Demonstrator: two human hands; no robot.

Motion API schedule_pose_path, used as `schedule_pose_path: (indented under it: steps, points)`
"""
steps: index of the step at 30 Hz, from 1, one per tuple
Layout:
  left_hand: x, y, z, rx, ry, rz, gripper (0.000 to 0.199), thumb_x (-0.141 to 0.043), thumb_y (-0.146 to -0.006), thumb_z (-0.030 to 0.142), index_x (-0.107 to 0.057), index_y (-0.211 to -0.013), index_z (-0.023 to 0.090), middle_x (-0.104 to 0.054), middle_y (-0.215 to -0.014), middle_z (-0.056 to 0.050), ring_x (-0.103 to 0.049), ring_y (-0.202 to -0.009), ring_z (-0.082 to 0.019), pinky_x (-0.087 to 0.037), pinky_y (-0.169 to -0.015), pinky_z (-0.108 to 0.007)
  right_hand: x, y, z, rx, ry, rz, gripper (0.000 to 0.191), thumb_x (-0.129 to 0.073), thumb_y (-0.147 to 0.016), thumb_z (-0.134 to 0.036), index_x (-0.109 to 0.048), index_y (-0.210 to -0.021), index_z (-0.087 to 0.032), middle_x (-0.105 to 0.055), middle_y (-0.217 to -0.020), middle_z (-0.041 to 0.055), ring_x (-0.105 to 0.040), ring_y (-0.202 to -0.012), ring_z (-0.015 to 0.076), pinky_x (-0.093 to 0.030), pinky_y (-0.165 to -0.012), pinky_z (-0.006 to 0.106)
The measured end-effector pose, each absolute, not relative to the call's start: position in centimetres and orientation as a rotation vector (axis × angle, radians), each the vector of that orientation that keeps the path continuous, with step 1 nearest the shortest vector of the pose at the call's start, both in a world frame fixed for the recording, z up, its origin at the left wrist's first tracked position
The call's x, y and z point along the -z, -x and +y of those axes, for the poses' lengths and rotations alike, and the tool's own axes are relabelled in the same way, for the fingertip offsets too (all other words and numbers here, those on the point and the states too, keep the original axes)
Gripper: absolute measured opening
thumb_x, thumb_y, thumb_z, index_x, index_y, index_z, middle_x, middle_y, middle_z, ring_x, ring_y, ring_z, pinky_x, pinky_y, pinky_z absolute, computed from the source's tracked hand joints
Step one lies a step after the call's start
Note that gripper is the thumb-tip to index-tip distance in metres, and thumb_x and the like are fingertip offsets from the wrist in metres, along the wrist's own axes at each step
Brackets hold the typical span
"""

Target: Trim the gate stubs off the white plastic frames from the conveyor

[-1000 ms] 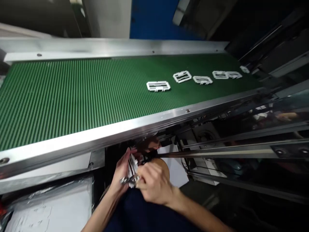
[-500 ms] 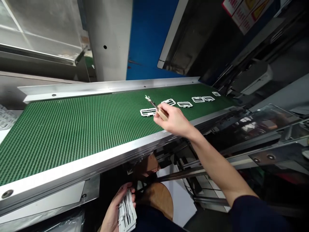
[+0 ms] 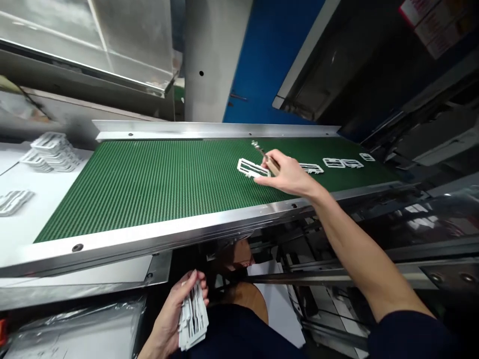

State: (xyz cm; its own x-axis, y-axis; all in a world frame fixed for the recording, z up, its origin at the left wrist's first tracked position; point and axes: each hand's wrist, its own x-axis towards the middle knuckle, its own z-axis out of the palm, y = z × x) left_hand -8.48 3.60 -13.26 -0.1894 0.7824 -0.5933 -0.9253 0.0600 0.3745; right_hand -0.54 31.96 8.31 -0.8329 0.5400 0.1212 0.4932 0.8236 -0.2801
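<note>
Belt [image 3: 168, 184] matt & ribbed, rail [image 3: 168, 227] shiny mtl., frames [image 3: 193, 323] plast.

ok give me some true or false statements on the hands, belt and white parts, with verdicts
1. Loose white frames lie on the green belt. True.
2. The left hand is over the belt. False: it is lower in the picture, in front of the belt's near rail.
3. The right hand holds a tan-handled tool. True.
4. Both hands grip the tool. False: the left holds a stack of white frames.
5. Nothing is piled left of the belt. False: piled frames stand there on a white surface.
</note>
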Motion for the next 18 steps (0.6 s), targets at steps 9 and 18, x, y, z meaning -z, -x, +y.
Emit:
schedule_pose_path:
  steps: [9, 18]
  points:
    - [8.2, 11.3, 3.0, -1.232, -0.475, 0.88, 0.025, -0.065, -0.077, 0.036, -0.067, -0.09, 0.014, -0.061, -0.073, -0.005, -0.052, -0.06, -0.013, -0.044, -0.056, -0.022, -3.7, -3.3, 19.0, -0.992, 0.002, -3.241, 0.034, -0.069, -0.067, -0.023, -0.049, -0.095, -0.018, -0.057, -0.085, 0.0017, -0.052, -0.074, 0.0144, -0.042, -0.067, 0.027]
    - [9.7, 9.9, 2.2, -1.234, -0.349, 1.135, 0.019, -0.063, -0.079, 0.034, -0.061, -0.076, 0.015, -0.057, -0.067, -0.001, -0.047, -0.059, -0.011, -0.039, -0.058, -0.022, 5.5, -5.8, 16.4, -1.681, 0.946, -2.161, 0.021, -0.062, -0.078, -0.029, -0.048, -0.091, -0.02, -0.058, -0.09, 0.0026, -0.057, -0.082, 0.0152, -0.046, -0.075, 0.03]
